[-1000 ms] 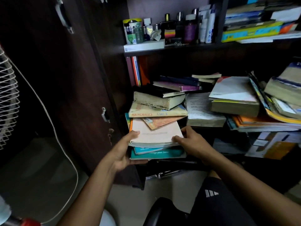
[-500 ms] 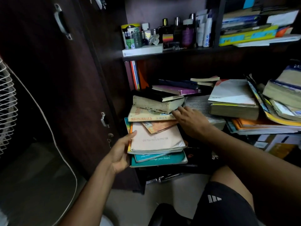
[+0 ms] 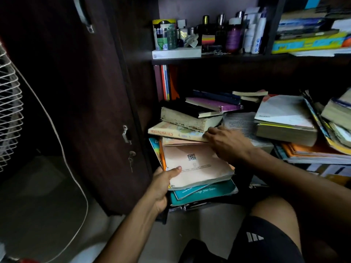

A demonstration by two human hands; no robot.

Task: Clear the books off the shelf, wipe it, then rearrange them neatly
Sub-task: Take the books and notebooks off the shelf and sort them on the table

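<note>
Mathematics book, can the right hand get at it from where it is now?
Probably yes: the right hand already touches the Mathematics book at its right end, but a thick stained book lies on top.

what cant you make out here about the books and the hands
Head view:
- Right hand: fingertips hidden against the Mathematics book; grip unclear.
- Teal book: title partly covered by the peach book.
- Far-right stack: cut off by the frame edge.
- Shelf surface: hidden under books.

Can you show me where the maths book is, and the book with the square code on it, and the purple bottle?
Mathematics book (image 3: pixel 176 132): head view, front cover.
QR code book (image 3: pixel 197 166): head view, cover middle.
Purple bottle (image 3: pixel 234 37): head view, body.
</note>
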